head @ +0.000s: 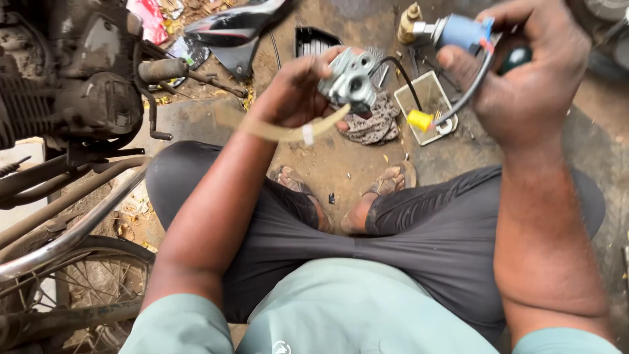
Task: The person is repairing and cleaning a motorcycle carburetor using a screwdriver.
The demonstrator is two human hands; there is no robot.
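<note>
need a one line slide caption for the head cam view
Squatting beside a motorcycle engine, a person holds a small metal carburettor in the left hand and a blue-capped part in the right hand.

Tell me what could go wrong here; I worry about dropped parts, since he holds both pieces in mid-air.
The metal part sits only in the left hand's fingertips, so it may slip onto the dirt floor. The black cable hangs loose from the blue part in the right hand, and its yellow plug could snag.
</note>
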